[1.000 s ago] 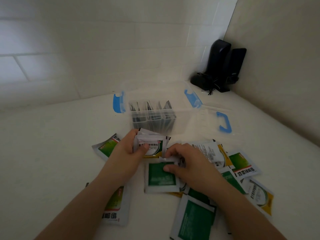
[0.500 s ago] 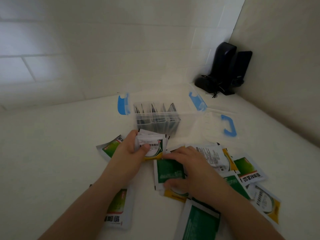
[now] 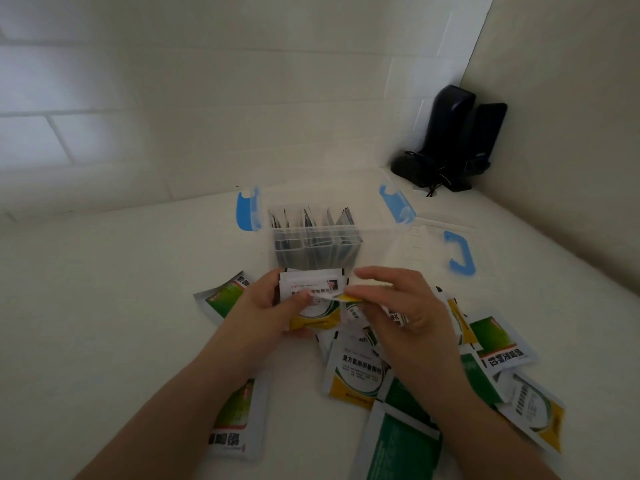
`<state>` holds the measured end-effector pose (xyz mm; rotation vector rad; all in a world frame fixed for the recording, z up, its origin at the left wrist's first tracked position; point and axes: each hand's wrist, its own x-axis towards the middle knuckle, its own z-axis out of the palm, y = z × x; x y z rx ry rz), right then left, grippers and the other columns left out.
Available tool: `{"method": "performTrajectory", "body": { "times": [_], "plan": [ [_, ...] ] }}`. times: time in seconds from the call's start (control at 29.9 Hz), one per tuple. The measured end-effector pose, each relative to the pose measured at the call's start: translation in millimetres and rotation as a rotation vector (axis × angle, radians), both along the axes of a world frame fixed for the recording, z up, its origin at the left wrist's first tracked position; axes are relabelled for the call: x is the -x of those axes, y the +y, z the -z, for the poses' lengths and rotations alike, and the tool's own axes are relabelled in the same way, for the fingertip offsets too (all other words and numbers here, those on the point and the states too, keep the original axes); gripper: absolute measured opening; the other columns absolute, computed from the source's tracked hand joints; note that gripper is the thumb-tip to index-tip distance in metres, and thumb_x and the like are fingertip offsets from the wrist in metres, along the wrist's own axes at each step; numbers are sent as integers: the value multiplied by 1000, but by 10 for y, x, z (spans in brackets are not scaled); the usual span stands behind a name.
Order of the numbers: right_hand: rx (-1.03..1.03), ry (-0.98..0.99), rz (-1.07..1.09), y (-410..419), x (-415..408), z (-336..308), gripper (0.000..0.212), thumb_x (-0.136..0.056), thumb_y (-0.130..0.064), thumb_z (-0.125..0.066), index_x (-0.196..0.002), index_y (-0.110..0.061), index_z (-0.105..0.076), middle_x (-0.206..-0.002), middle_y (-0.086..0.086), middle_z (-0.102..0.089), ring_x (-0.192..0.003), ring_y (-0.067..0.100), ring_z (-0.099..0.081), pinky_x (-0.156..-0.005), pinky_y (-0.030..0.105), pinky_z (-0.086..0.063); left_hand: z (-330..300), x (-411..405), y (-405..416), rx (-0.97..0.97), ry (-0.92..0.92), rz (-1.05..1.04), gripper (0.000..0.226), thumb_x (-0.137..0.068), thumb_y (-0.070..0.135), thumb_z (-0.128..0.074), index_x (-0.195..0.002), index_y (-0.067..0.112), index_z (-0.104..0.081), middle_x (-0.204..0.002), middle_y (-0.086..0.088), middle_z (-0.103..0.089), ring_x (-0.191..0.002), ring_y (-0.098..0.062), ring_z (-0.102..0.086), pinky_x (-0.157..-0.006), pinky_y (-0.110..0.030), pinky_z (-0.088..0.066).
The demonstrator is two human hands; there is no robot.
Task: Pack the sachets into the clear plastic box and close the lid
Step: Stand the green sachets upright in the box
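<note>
Right hand (image 3: 408, 306) now lifting yellow sachet (image 3: 346, 297) off tabletop, pinching it, adding to stack (image 3: 311, 296) left hand (image 3: 266, 306) is gripping; box (image 3: 313, 244) still waiting, lid open.

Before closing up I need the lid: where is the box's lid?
In the head view the clear lid with its blue handle lies open, right of the clear plastic box, towards the black device in the corner.

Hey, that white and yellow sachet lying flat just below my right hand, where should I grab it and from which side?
Probably pinch the white and yellow sachet by its yellow bottom edge, coming from the near left. It lies flat with that corner bare on the white counter, while a dark green sachet and the right hand crowd its right side and top.
</note>
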<state>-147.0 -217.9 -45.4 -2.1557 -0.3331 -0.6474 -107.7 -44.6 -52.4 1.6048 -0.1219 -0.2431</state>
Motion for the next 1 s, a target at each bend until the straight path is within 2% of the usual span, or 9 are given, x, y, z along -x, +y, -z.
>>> {"method": "performTrajectory", "body": {
  "times": [0.07,0.2,0.43,0.5,0.6,0.67,0.77,0.9,1.0],
  "plan": [
    [167,49,-27,32,-19,95,27,-82,-25,-49,-101,-31,-67,-109,-4,-62,-104,4,-47,-93,5,-34,-1,0,-15,60,53,-15,15,-87,20,-53,-96,27,-63,-96,1,-72,-86,-14,-69,-70,-28,-59],
    [281,175,-79,107,-5,142,36,-85,-27,-40,-110,-23,-66,-120,3,-59,-112,7,-39,-100,1,-20,5,-5,-12,36,54,-49,15,-89,27,-49,-96,31,-62,-103,-3,-71,-97,-21,-66,-91,-43,-52],
    [242,203,-181,129,17,113,43,-87,-20,-36,-127,-21,-51,-132,-7,-45,-124,5,-33,-107,6,-18,-14,43,6,-14,-37,110,49,-66,47,-58,-110,26,-59,-102,2,-72,-93,-11,-68,-86,-30,-55],
    [259,186,-225,125,21,126,43,-86,-13,-38,-126,-19,-52,-134,-8,-42,-126,6,-33,-108,8,-18,1,33,22,-45,-58,91,46,-66,47,-59,-107,28,-60,-100,2,-72,-94,-11,-67,-85,-29,-54],
    [194,224,-217,81,13,66,37,-88,-17,-43,-122,-21,-56,-133,-10,-46,-121,-2,-39,-104,8,-28,18,23,32,-7,-41,78,24,-79,25,-60,-102,27,-62,-95,0,-73,-89,-12,-69,-77,-26,-56],
    [150,296,-158,17,20,-35,27,-88,-23,-52,-113,-26,-60,-114,-18,-54,-103,-6,-49,-89,5,-38,18,12,33,52,20,46,21,-84,11,-57,-97,26,-63,-91,0,-73,-83,-11,-70,-67,-24,-57],
    [343,506,-139,-80,51,-136,29,-78,-39,-65,-106,-39,-57,-90,-25,-51,-87,-4,-50,-73,7,-40,21,-20,39,67,47,-6,23,-86,9,-55,-98,27,-62,-94,2,-72,-76,-6,-69,-60,-19,-55],
    [544,675,-225,-96,81,-160,62,-65,-47,-74,-121,-38,-50,-106,-17,-46,-99,1,-41,-84,13,-36,8,-37,38,107,61,-21,22,-86,8,-54,-101,24,-61,-97,0,-70,-74,-7,-68,-56,-15,-54],
    [509,690,-235,-83,91,-174,58,-65,-44,-76,-117,-41,-49,-109,-16,-47,-101,2,-41,-87,15,-36,13,-31,31,96,82,6,23,-85,10,-55,-104,22,-61,-100,-2,-71,-85,-13,-68,-61,-17,-56]
  ]
}}
